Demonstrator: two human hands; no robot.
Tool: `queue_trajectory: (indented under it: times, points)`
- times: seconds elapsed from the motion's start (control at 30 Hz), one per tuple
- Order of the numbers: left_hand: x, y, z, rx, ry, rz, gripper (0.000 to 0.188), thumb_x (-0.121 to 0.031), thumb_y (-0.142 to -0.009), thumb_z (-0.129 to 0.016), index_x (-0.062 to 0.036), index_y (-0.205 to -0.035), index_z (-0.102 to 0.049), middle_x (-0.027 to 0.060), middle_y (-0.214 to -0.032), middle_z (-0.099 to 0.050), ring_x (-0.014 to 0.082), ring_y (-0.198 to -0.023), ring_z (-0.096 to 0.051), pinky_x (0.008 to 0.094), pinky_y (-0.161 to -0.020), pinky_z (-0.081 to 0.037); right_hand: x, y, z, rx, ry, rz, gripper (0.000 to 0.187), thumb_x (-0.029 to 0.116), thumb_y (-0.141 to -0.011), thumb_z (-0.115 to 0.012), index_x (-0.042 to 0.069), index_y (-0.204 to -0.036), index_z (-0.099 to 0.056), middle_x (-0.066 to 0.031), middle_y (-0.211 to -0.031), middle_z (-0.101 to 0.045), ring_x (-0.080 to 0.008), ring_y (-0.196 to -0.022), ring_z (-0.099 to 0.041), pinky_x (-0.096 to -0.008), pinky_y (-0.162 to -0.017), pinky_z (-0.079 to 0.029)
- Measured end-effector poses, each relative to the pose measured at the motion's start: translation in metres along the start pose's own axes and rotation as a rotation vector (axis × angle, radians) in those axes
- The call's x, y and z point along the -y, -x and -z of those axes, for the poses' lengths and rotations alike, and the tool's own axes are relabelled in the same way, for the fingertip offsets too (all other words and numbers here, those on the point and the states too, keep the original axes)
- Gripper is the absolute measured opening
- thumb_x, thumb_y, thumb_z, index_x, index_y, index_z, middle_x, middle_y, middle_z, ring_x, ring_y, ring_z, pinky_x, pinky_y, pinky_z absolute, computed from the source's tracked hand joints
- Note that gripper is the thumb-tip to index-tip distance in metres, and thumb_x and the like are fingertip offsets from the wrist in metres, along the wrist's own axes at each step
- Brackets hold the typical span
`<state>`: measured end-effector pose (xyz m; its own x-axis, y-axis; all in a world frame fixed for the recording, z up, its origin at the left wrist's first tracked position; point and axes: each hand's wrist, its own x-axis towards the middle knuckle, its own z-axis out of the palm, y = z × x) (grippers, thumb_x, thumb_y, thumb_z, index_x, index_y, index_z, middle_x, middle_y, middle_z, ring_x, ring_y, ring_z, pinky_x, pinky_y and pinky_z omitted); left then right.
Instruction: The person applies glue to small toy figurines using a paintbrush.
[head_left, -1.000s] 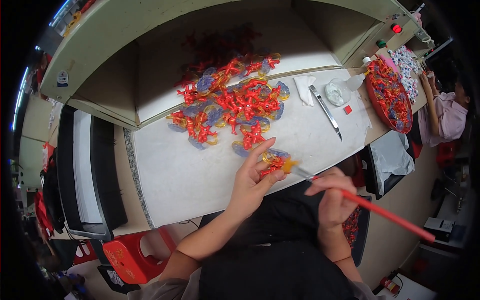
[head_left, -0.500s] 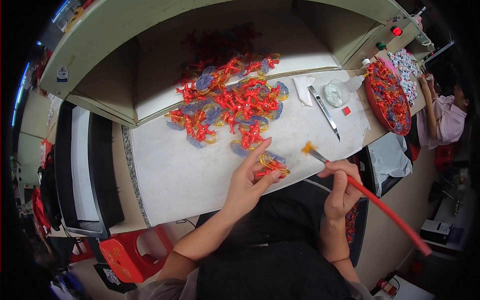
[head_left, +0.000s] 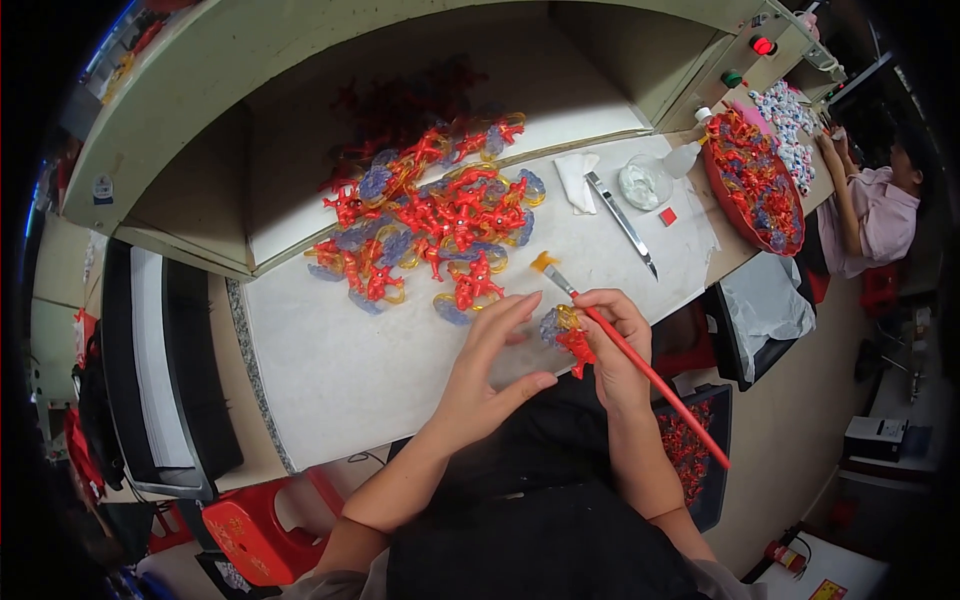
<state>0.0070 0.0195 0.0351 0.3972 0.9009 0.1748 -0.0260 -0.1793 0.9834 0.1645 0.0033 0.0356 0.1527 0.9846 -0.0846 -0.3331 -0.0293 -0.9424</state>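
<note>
White paper (head_left: 340, 385) lies bare left of centre, down to its front edge; left hand (head_left: 484, 368) spread mid-frame; right hand (head_left: 624, 358), right of centre, pinching toy (head_left: 576, 346) and brush (head_left: 652, 380).

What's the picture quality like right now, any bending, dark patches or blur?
Head view: fisheye bends the workstation's front rim, and the corners go black; head view: the rear red figures sink into shadow inside the bay; head view: the paintbrush looks fairly sharp, while the red lamp glows brightly.
</note>
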Motion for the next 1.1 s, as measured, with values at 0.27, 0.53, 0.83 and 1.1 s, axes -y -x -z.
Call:
queue_trajectory:
  times: [0.27, 0.53, 0.83, 1.1]
  points:
    - [0.002, -0.008, -0.017, -0.068, -0.145, -0.193, 0.051, 0.004, -0.066, -0.061, -0.0041, -0.115, -0.048, 0.0137, -0.112, -0.053, 0.0253, -0.101, -0.053, 0.0296, -0.082, -0.042, -0.004, 0.003, -0.005, 0.038, -0.266, -0.018, 0.015, -0.001, -0.08, -0.052, 0.0, -0.094, -0.052, -0.0082, -0.088, -0.059, -0.0089, -0.079, -0.056, -0.0198, -0.071, -0.044]
    - [0.004, -0.005, -0.021, -0.188, -0.101, -0.126, 0.049, 0.0, -0.065, -0.067, -0.0008, -0.111, -0.051, 0.0133, -0.099, -0.056, 0.0218, -0.089, -0.057, 0.0287, -0.077, -0.046, -0.008, 0.006, 0.001, -0.11, -0.045, -0.002, 0.014, -0.001, -0.08, -0.05, -0.001, -0.094, -0.053, -0.007, -0.085, -0.058, -0.0087, -0.074, -0.055, -0.0197, -0.063, -0.044]
    - [0.01, -0.007, -0.022, -0.267, -0.119, -0.146, 0.052, -0.005, -0.061, -0.072, -0.0031, -0.11, -0.053, 0.0111, -0.092, -0.055, 0.0186, -0.08, -0.056, 0.0276, -0.07, -0.049, 0.034, 0.026, -0.007, 0.038, 0.701, 0.853, 0.049, 0.041, -0.088, -0.035, 0.002, -0.067, -0.056, -0.0035, -0.046, -0.047, -0.013, -0.043, -0.046, -0.0229, -0.039, -0.034]
    - [0.008, -0.006, -0.021, -0.253, -0.373, -0.232, 0.051, -0.004, -0.06, -0.072, -0.004, -0.107, -0.054, 0.0106, -0.091, -0.056, 0.0196, -0.079, -0.056, 0.0272, -0.067, -0.047, 0.037, 0.018, -0.008, 0.022, 0.756, 0.829, 0.051, 0.041, -0.087, -0.038, 0.003, -0.057, -0.056, -0.0025, -0.042, -0.044, -0.013, -0.036, -0.043, -0.0233, -0.036, -0.031]
